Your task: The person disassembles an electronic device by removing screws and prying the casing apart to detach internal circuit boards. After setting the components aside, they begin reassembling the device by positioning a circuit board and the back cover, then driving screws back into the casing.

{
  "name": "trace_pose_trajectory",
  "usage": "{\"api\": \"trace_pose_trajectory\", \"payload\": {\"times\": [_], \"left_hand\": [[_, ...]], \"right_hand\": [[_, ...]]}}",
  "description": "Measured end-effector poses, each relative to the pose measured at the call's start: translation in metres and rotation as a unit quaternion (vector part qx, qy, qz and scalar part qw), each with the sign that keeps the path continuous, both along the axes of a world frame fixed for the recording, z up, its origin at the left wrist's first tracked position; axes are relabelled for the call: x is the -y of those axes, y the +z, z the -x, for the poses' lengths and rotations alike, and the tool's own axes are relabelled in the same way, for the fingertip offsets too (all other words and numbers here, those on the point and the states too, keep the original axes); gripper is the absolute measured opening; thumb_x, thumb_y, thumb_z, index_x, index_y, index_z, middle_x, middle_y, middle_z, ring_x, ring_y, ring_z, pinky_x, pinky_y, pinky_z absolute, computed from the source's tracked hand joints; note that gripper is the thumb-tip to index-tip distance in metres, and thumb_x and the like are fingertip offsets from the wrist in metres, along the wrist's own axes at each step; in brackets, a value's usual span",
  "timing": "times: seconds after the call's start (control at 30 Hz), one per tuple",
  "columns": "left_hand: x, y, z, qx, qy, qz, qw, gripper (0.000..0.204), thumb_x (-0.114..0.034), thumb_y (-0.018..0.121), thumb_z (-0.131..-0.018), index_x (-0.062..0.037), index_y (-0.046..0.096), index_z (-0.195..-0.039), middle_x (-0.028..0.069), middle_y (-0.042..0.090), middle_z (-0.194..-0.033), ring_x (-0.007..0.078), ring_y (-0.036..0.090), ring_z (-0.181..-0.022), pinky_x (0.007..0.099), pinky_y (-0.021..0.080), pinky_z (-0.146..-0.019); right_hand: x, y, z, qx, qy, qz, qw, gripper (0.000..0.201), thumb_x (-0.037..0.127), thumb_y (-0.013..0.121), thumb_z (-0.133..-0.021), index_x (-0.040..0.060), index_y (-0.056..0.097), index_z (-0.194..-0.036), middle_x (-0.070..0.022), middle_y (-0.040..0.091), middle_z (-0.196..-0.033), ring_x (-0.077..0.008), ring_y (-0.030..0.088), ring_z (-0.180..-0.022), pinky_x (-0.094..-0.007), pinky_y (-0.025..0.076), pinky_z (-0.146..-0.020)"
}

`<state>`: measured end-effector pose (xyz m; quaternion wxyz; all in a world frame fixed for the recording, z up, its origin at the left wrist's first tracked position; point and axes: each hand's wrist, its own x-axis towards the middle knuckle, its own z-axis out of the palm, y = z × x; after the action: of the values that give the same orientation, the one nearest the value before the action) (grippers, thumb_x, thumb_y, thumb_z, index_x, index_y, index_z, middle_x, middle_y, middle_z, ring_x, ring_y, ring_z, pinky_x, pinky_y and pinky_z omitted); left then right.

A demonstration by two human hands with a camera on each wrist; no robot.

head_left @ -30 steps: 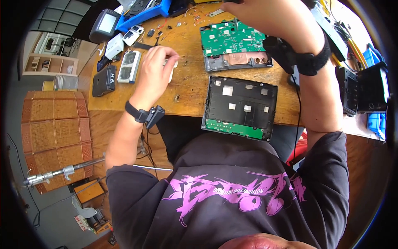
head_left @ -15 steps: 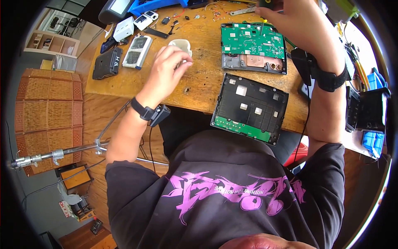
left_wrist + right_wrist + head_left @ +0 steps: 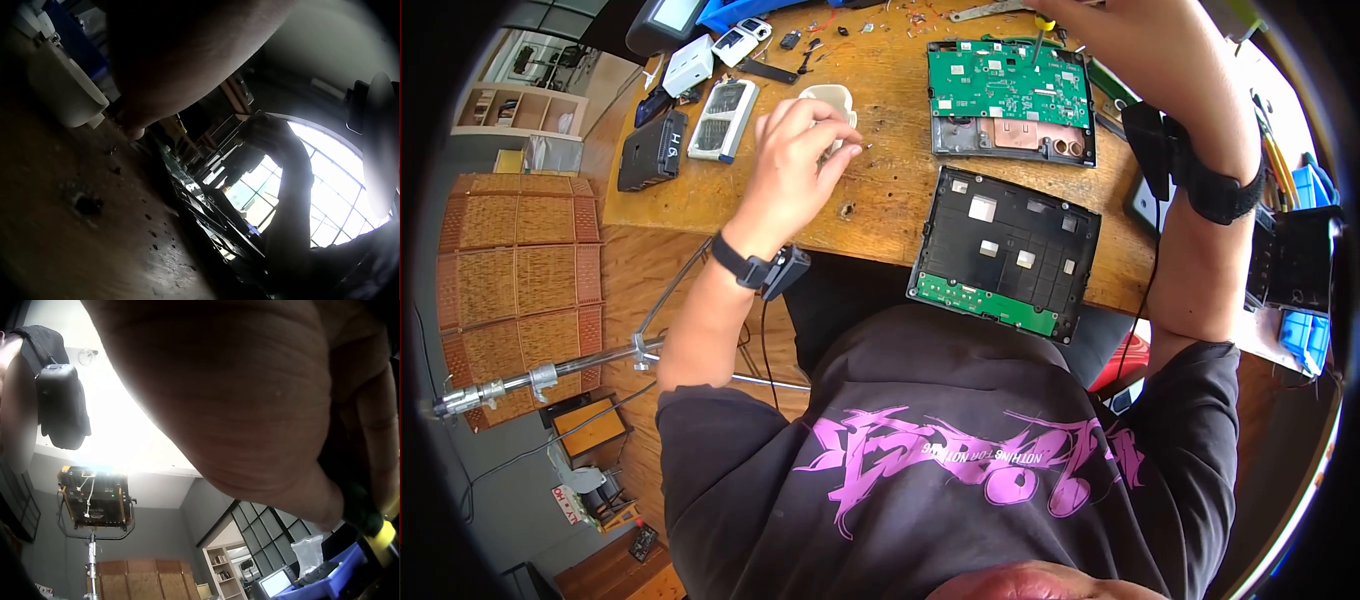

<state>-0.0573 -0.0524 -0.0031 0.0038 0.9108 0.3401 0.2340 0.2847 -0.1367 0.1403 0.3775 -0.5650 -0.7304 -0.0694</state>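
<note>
My right hand (image 3: pixel 1115 38) grips a screwdriver (image 3: pixel 1045 22) with a dark handle and yellow collar. Its shaft points down at the green circuit board (image 3: pixel 970 80), which lies in a dark housing with a copper-coloured plate (image 3: pixel 1010 133) along the near side. In the right wrist view the yellow collar (image 3: pixel 381 534) shows beyond my palm. Over the table, my left hand (image 3: pixel 792 155) hovers with loosely bent fingers beside a whitish cup (image 3: pixel 832 97). Nearer my body lies a black cover (image 3: pixel 1010 235) with a green strip board (image 3: pixel 985 303), jutting past the table edge.
To the left stand a black case (image 3: pixel 650 150) marked H6 and a white-framed device (image 3: pixel 725 120). Farther back are a white box (image 3: pixel 688 65), a blue bin (image 3: pixel 745 12) and scattered small parts. A metal ruler-like strip (image 3: pixel 990 10) lies behind the board.
The view has shifted. My right hand came down from beyond the circuit board, bringing the screwdriver's shaft over it. My left hand stays near the cup, now more exposed.
</note>
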Motion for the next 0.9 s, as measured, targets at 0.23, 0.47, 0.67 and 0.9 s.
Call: {"api": "trace_pose_trajectory", "payload": {"times": [0.23, 0.47, 0.67, 0.9], "left_hand": [[0.021, -0.008, -0.008, -0.011, -0.008, -0.004, 1.000, 0.012, -0.013, 0.093, -0.091, -0.0111, 0.085, -0.100, 0.0049, 0.073, -0.114, 0.0303, 0.067, -0.118, 0.0467, 0.048, -0.104], [0.018, -0.018, -0.015, -0.031, -0.004, -0.035, 0.999, 0.014, -0.013, 0.088, -0.097, -0.0097, 0.079, -0.107, 0.0044, 0.073, -0.113, 0.0296, 0.067, -0.118, 0.0467, 0.046, -0.103], [-0.006, 0.009, -0.058, 0.003, -0.032, -0.035, 0.999, 0.012, -0.012, 0.078, -0.106, -0.0065, 0.074, -0.116, 0.0112, 0.079, -0.109, 0.0349, 0.074, -0.105, 0.0474, 0.051, -0.096], [-0.056, 0.012, -0.132, 0.045, -0.081, -0.042, 0.995, 0.011, -0.016, 0.076, -0.109, -0.0074, 0.074, -0.116, 0.0123, 0.080, -0.107, 0.0380, 0.076, -0.102, 0.0502, 0.056, -0.090]], "right_hand": [[0.002, 0.025, -0.002, -0.041, -0.009, 0.081, 0.996, 0.035, 0.009, 0.088, -0.089, -0.0109, 0.078, -0.117, -0.0283, 0.082, -0.100, -0.0364, 0.085, -0.094, -0.0403, 0.066, -0.082], [0.004, 0.002, -0.014, 0.008, 0.019, -0.070, 0.997, 0.036, 0.009, 0.087, -0.089, -0.0098, 0.079, -0.119, -0.0281, 0.082, -0.100, -0.0383, 0.084, -0.092, -0.0411, 0.066, -0.082], [0.006, 0.005, -0.023, -0.008, -0.015, -0.058, 0.998, 0.038, 0.013, 0.089, -0.089, -0.0090, 0.082, -0.119, -0.0307, 0.082, -0.107, -0.0424, 0.083, -0.098, -0.0427, 0.066, -0.087], [0.015, 0.028, -0.034, -0.063, 0.006, 0.011, 0.998, 0.040, 0.012, 0.087, -0.090, -0.0102, 0.082, -0.122, -0.0324, 0.081, -0.108, -0.0440, 0.082, -0.100, -0.0437, 0.066, -0.089]]}}
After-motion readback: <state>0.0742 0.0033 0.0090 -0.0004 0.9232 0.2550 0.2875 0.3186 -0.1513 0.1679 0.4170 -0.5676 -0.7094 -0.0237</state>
